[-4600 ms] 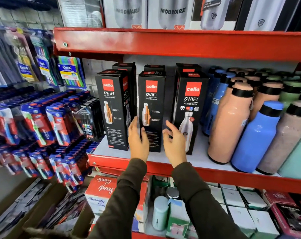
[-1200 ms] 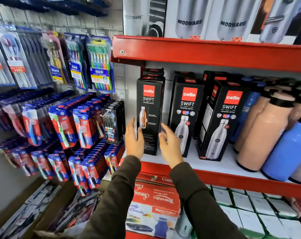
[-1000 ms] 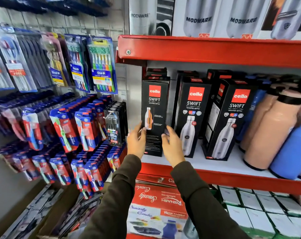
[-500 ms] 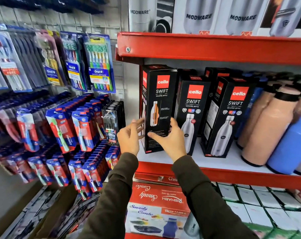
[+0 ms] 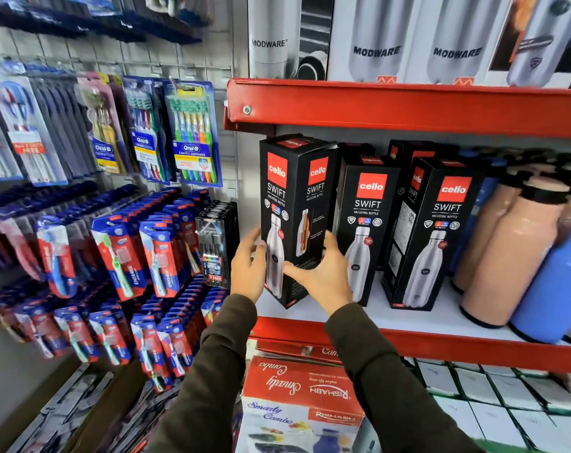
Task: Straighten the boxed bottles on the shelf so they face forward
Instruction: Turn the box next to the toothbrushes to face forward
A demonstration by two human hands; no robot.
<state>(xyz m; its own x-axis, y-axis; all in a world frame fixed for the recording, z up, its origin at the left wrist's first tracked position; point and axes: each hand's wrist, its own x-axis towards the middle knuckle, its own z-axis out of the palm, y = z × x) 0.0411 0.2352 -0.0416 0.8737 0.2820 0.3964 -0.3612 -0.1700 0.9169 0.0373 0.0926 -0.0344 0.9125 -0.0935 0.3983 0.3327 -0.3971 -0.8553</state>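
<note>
Three black Cello Swift bottle boxes stand at the front of the red shelf (image 5: 441, 348), with more behind. The leftmost box (image 5: 294, 204) is turned corner-on, so two printed faces show: silver bottle on the left face, orange bottle on the right. My left hand (image 5: 248, 273) presses its left side and my right hand (image 5: 323, 273) wraps its lower right side. The middle box (image 5: 366, 223) faces forward. The right box (image 5: 438, 230) is angled slightly, its side panel showing.
Loose peach (image 5: 506, 253) and blue bottles (image 5: 552, 282) crowd the shelf's right. Modware boxes (image 5: 375, 37) sit on the shelf above. Hanging toothbrush packs (image 5: 192, 132) fill the wall at left. Red combo boxes (image 5: 297, 397) and white boxes lie below.
The leftmost box has been lifted slightly and rotated in both hands; earlier its orange-bottle face pointed forward, now its corner points at me and the silver-bottle face shows.
</note>
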